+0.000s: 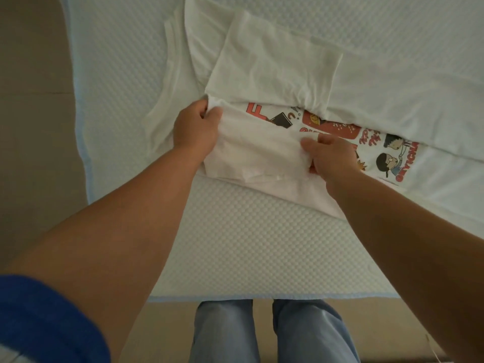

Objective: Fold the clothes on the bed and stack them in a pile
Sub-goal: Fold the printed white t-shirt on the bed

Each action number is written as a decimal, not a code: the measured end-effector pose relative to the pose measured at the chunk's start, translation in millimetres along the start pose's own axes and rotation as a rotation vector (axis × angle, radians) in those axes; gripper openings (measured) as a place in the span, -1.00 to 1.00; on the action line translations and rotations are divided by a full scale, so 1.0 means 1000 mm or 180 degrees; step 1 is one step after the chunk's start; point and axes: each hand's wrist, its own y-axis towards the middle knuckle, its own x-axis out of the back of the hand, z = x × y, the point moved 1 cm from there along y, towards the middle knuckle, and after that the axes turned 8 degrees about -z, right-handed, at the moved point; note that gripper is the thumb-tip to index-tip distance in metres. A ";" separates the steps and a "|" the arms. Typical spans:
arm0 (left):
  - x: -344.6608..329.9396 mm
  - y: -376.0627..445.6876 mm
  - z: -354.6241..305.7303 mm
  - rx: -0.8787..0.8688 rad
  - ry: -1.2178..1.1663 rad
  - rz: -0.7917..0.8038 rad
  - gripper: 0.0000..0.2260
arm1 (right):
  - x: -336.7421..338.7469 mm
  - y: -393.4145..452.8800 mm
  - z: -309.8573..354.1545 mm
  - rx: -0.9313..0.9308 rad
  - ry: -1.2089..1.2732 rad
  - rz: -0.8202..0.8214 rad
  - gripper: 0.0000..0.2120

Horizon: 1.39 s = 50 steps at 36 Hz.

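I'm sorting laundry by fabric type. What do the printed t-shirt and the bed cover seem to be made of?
Printed t-shirt: soft matte knit, probably cotton; it creases limply where both hands hold it. Bed cover: white quilted textile, dimpled all over, pale blue edging; the fibre is unclear.

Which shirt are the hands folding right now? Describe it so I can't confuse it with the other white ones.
On the white quilted mattress, look near the front edge, between the left hand and the right hand. Both grip the white T-shirt with red and black cartoon print. The plain white sleeveless top at its left has no print.

Head cam, steep down, close over bed (235, 244)
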 end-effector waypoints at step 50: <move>-0.014 0.010 -0.049 -0.2129 0.1743 0.0327 -0.72 | 0.012 0.035 -0.008 0.1316 -0.1260 -0.0132 -0.64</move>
